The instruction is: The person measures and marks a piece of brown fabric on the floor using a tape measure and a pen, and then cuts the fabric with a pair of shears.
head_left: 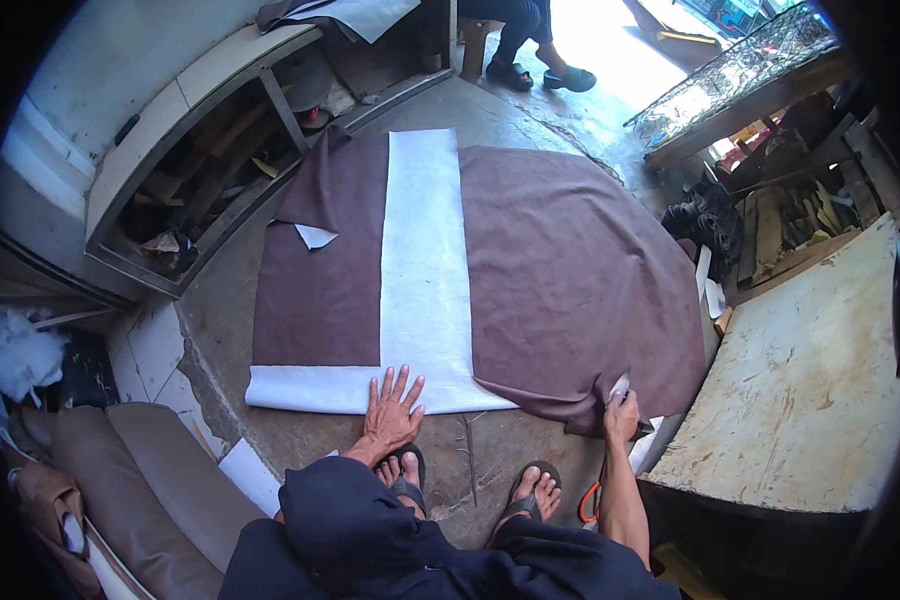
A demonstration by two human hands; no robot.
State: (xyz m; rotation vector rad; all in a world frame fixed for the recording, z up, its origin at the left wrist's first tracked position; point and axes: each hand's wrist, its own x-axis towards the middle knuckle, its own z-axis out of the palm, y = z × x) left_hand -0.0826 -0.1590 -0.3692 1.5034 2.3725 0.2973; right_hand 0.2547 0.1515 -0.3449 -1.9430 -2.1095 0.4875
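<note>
A large brown leather-like sheet (580, 260) with a white backing (425, 250) lies spread on the floor. The white side shows as a long band down the middle and a strip along the near left edge. My left hand (394, 412) rests flat on that strip, fingers spread. At the sheet's near right corner, my right hand (621, 412) is closed on the gathered brown material, where a small pale patch shows at the fingertips. A folded flap (317, 190) lies at the far left. Beside my right forearm is an orange loop-shaped handle (590, 502); the rest of it is hidden.
A worn pale board (780, 370) stands close on the right. Brown padded cushions (150, 490) lie at the lower left. Along the far left runs a low cabinet (210, 150) with open shelves. Another person's feet in dark shoes (568, 79) are at the back.
</note>
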